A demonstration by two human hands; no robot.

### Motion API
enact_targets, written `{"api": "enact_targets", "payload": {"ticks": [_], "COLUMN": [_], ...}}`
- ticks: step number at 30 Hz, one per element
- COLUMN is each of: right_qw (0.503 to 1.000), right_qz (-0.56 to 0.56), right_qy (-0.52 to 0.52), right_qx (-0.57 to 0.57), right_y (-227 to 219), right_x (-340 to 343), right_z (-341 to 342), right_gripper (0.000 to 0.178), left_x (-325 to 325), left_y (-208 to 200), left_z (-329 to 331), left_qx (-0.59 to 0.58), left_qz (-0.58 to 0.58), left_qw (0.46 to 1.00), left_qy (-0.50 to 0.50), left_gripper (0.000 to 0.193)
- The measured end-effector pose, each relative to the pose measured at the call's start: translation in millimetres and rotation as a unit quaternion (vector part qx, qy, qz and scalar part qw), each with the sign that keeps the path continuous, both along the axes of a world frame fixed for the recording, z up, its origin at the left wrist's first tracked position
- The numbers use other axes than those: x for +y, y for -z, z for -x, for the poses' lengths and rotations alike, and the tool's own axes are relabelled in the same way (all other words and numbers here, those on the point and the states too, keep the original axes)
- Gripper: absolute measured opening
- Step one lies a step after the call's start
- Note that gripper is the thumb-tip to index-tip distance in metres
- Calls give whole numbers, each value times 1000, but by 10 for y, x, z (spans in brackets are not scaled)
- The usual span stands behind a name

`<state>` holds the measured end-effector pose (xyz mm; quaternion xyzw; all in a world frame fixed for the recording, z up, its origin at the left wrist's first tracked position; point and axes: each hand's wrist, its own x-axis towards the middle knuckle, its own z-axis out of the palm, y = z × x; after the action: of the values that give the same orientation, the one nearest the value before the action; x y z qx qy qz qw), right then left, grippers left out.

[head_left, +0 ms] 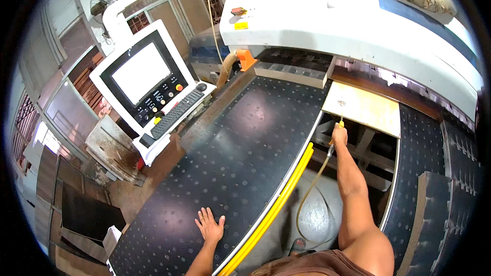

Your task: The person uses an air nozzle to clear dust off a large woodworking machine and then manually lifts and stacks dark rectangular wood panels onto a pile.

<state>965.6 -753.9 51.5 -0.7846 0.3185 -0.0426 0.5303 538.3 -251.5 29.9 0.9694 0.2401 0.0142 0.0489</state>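
Observation:
My left hand (pixel 210 225) lies flat with its fingers spread on a black, dotted machine table (pixel 230 158). Out in front, my right arm is stretched toward the machine. My right hand (pixel 339 135) is wrapped round an air blow gun (pixel 341 123), whose yellow tip points at a pale wood panel (pixel 363 105). From the gun a thin yellowish hose (pixel 309 192) hangs in a loop to the floor. The panel lies at the machine's opening, bridging the gap between two black table sections. Fingers on the far side of the gun are hidden.
A large white machine housing (pixel 307 15) spans the back. At left stands a control console (pixel 148 79) with screen, buttons and keyboard. Yellow strips (pixel 271 212) edge the black table. A second black table section (pixel 420 140) is at right, with stacked boards (pixel 427 214) on it.

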Motion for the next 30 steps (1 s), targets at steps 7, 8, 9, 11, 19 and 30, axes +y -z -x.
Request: {"api": "enact_targets", "payload": {"ticks": [7,8,9,11,19,30], "right_qw": [993,982,967,933,989,941], "right_qz": [34,73,114,150,80,-312], "right_qy": [-108,-170,-225,-322,123,-104], "right_qx": [-36,-35,-40,-63,4,82], "right_y": [-960,-891,-880,-692,-502,2307], "right_x": [498,664,820,130,279,1366], "right_z": [-38,48,105,-137,898,1492], "right_gripper": [66,66,66,69,56,15], "left_x": [-54,-13,26,-302,94,29], "left_y": [53,56,38,61,-33,-69], "left_z": [-138,-66,-68,-426,-41,-96], "left_qx": [-25,-22,-26,-43,-36,-17], "left_qz": [30,27,24,52,30,35], "left_qw": [999,999,999,994,998,999], "left_qy": [31,24,24,82,38,16], "left_gripper": [88,88,87,86,84,83]}}
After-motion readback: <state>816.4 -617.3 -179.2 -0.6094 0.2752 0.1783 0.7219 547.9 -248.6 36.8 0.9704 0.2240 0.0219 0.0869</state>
